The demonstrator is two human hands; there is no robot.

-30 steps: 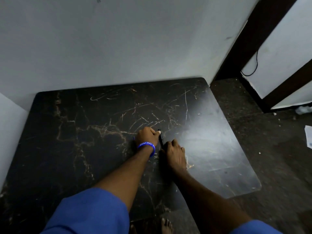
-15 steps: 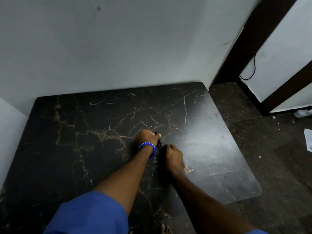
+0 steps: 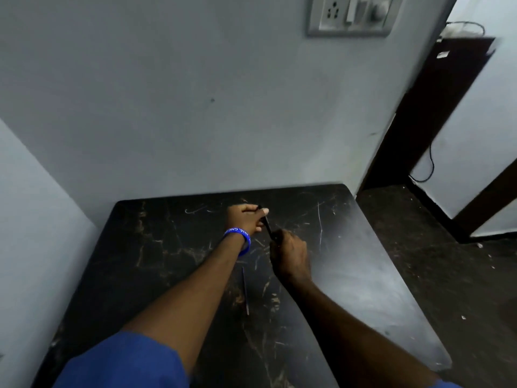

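2 hands: left hand (image 3: 243, 219), right hand (image 3: 291, 256); 1 pen (image 3: 267, 224); 1 rod (image 3: 245, 289); 1 table (image 3: 156, 239).

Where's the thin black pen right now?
Head view, centre: the left hand and right hand hold the thin black pen between them, over the dark table.

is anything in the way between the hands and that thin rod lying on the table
Nothing visible does. The thin rod lies bare on the table between the forearms, while the left hand and right hand both grip a dark stick farther back.
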